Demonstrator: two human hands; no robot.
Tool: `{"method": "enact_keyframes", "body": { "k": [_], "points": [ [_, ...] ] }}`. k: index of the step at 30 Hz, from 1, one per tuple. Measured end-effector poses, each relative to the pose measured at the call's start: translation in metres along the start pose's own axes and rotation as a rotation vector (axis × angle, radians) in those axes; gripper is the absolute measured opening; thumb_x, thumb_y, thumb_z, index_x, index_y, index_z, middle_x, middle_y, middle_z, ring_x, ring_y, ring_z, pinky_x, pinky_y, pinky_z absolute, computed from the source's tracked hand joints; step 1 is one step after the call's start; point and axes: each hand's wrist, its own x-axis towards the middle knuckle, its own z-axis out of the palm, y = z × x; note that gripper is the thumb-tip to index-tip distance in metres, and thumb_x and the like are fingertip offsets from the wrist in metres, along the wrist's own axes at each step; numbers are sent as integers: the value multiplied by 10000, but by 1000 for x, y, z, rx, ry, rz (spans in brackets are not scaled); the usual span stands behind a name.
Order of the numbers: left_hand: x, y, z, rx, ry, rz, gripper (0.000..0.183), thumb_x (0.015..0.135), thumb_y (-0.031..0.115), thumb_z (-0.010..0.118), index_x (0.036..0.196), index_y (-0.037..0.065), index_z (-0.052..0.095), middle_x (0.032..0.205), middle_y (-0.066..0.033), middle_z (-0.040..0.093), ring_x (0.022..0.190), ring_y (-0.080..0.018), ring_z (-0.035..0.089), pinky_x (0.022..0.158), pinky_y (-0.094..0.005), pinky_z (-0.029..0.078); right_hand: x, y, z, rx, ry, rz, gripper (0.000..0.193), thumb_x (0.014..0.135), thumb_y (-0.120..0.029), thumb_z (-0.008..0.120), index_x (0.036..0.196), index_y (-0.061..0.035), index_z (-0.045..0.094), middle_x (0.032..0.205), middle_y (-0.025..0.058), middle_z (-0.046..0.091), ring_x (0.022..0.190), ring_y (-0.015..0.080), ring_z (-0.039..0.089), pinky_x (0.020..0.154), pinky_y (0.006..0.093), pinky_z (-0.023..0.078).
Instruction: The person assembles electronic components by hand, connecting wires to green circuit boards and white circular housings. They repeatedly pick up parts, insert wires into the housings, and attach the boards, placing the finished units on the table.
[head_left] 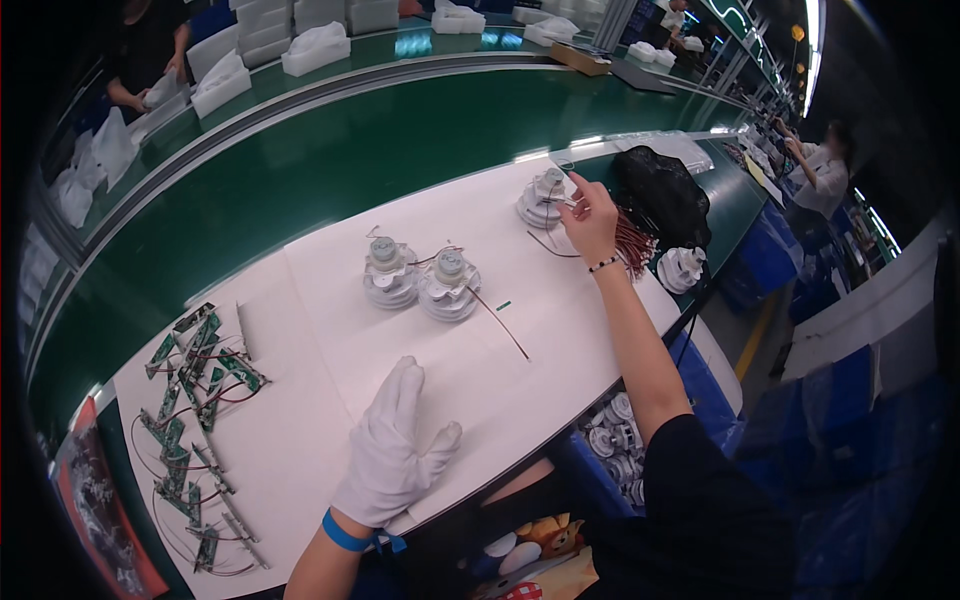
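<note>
Far left: pile of green circuit boards [190, 420] with thin wires, on white sheet [310, 380]. Left forearm [325, 568] comes up from lower edge, slanting right, blue wristband [345, 532] at the wrist. Left hand [392, 455], white-gloved, lies low over the sheet, fingers extended and held together, pointing away from the body; thumb spread wide to the right; nothing in its grasp. Touching the sheet or just above it: can't tell.

Beyond that hand, two white round units [450, 290] stand side by side, motor-like tops up, wires trailing. Small green strip [504, 305] lies right of them.

Further right, near the sheet's far edge: another white unit [537, 208], upright, at the right hand's fingertips. Right hand [594, 222], bare, reaches far forward, arm nearly straight, beaded bracelet [604, 264] at the wrist. Index bent forward, thumb near it, small gap, other fingers curled; pinching a wire or only touching the unit: can't tell.

Just right of that hand: red-brown wire bundle [636, 245], black plastic bag [665, 190], one more white unit [682, 270].
</note>
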Motion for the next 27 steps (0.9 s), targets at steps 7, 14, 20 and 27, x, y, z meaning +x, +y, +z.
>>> {"method": "enact_keyframes", "body": {
  "k": [7, 14, 20, 27],
  "points": [
    [1, 1, -1, -15, 6, -3, 630, 778, 243, 631, 1251, -53, 338, 1218, -287, 426, 1086, -409, 475, 906, -410, 412, 34, -2, 14, 266, -46, 117, 184, 803, -178, 631, 853, -3, 656, 577, 60, 605, 485, 105, 569, 466, 221, 442],
    [-1, 3, 1, 9, 6, 2, 635, 770, 244, 641, 1251, -46, 344, 1226, -280, 426, 1098, -404, 469, 926, -397, 398, 56, -57, -29, 609, 97, 111, 465, 931, -355, 429, 631, -14, 527, 507, 24, 514, 473, 82, 533, 461, 200, 428],
    [-3, -1, -8, -158, 133, -93, 688, 773, 237, 635, 1308, -32, 296, 1276, -242, 412, 1141, -352, 460, 936, -389, 390, 48, -137, -65, 1098, -151, 177, 476, 957, -374, 320, 588, -83, 402, 485, 14, 377, 453, 140, 486, 447, 232, 388],
    [1, -1, -28, -377, 215, -73, 826, 683, 252, 734, 1331, 3, 286, 1286, -212, 418, 1164, -288, 459, 911, -381, 411, -42, -201, -36, 1425, -579, 478, 487, 960, -363, 298, 563, -87, 351, 461, 18, 348, 416, 142, 464, 440, 233, 361]
  ]
}}
